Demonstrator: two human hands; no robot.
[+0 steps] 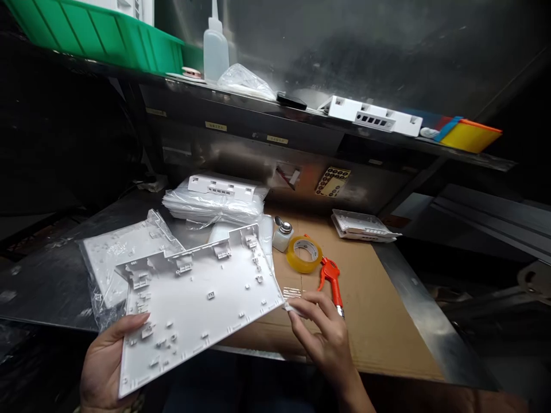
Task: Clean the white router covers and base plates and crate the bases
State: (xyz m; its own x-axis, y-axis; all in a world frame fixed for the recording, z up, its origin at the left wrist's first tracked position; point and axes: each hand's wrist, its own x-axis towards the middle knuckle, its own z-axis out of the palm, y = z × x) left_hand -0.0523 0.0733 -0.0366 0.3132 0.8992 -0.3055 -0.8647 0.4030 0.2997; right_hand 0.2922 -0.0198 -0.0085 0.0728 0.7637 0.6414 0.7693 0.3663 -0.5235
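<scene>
My left hand (107,361) grips the near left edge of a large white plastic panel (202,298) with small clips and ribs on its inner face, holding it tilted above the bench edge. My right hand (322,332) pinches a small clear piece (289,307) at the panel's right corner. Beneath the panel lies a second white panel in a clear plastic bag (116,252).
A cardboard sheet (379,304) covers the bench, with a yellow tape roll (304,254), an orange air blow gun (331,278), a small dispenser bottle (283,234), a stack of bagged panels (215,203) and a white part (361,225). The shelf above holds a green bin (99,34), a squeeze bottle (215,49) and a white housing (374,116).
</scene>
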